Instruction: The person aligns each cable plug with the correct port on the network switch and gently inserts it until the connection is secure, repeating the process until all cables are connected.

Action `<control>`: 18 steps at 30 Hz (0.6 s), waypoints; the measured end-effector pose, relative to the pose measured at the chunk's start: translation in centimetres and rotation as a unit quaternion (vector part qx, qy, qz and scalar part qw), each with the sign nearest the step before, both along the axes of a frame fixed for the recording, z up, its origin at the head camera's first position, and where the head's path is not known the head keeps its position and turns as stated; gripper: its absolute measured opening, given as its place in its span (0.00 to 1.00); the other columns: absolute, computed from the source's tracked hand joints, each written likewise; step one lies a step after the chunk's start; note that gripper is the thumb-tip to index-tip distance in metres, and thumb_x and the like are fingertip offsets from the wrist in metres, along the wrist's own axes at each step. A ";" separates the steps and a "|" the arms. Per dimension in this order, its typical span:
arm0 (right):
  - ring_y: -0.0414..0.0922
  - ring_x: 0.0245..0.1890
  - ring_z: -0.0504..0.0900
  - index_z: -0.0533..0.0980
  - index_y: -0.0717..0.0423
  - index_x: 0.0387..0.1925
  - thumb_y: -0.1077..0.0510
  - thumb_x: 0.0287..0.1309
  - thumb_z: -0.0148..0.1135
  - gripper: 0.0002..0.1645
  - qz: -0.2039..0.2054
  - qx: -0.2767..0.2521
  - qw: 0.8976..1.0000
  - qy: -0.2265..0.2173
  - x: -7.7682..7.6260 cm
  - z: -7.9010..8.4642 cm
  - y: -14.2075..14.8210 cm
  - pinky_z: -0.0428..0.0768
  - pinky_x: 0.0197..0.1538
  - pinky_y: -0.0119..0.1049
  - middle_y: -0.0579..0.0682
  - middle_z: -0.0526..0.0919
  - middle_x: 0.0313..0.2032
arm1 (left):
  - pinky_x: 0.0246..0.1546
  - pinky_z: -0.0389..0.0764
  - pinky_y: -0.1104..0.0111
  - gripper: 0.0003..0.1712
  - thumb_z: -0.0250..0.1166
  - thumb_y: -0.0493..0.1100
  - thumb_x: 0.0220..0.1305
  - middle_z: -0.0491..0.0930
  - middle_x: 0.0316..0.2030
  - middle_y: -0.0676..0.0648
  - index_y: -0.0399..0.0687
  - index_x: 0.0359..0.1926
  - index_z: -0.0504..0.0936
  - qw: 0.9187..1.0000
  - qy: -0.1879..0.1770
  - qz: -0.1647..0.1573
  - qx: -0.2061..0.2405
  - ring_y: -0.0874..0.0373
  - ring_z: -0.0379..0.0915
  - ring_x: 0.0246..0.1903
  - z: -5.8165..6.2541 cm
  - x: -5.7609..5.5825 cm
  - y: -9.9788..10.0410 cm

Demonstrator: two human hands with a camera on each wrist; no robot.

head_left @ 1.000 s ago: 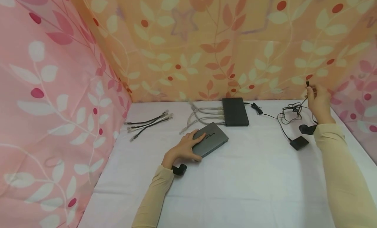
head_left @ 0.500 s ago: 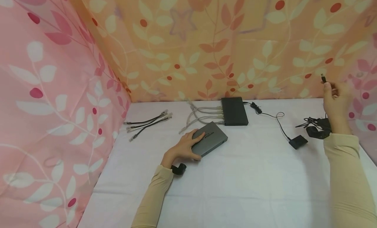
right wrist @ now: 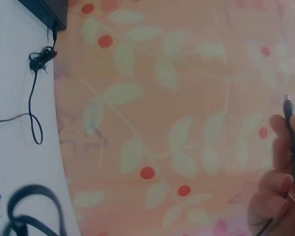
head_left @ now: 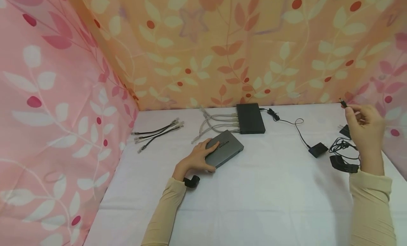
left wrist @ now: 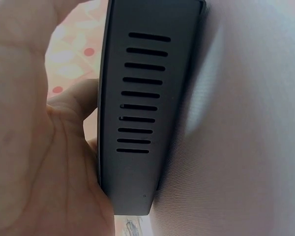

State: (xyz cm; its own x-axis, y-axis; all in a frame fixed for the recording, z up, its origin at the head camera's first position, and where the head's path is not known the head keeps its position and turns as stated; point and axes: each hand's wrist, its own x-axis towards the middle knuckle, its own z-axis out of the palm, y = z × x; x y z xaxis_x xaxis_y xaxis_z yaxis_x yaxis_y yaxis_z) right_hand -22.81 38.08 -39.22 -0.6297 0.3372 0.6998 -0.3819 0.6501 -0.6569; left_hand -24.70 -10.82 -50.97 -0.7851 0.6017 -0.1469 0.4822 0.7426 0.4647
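A grey network switch (head_left: 225, 148) marked NETGEAR sits at an angle on the white table. My left hand (head_left: 195, 157) grips its left end, fingers over the top and thumb along the near side. In the left wrist view, the slotted side of the switch (left wrist: 142, 108) shows beside the palm. At the far right, my right hand (head_left: 365, 129) pinches the barrel plug (head_left: 343, 103) of a black power cord, its metal tip pointing up in the right wrist view. Below that hand lie the looped cord (head_left: 340, 145) and its power adapter (head_left: 345, 132), partly hidden by the hand.
Toward the back stands a black box (head_left: 251, 118) with several grey network cables (head_left: 219, 126) plugged into its left side. Its power cord runs right to a second adapter (head_left: 318, 150). Short dark network cables (head_left: 159, 133) lie at left. Patterned cloth (head_left: 190, 62) borders the table.
My right hand has moved right, then lower and nearer with the plug, bringing the looped cord and adapter to the table's right side. My left hand keeps its grip on the switch.
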 end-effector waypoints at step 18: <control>0.35 0.14 0.60 0.78 0.52 0.32 0.53 0.58 0.60 0.07 0.156 0.267 0.914 -0.264 3.7 -4.7 -8.7 0.59 0.18 0.30 0.42 0.65 0.15 | 0.64 0.50 0.49 0.59 0.69 0.62 0.45 0.35 0.72 0.43 0.66 0.72 0.41 1.000 0.000 -0.005 0.006 0.45 0.40 0.69 0.2 0.1 -0.1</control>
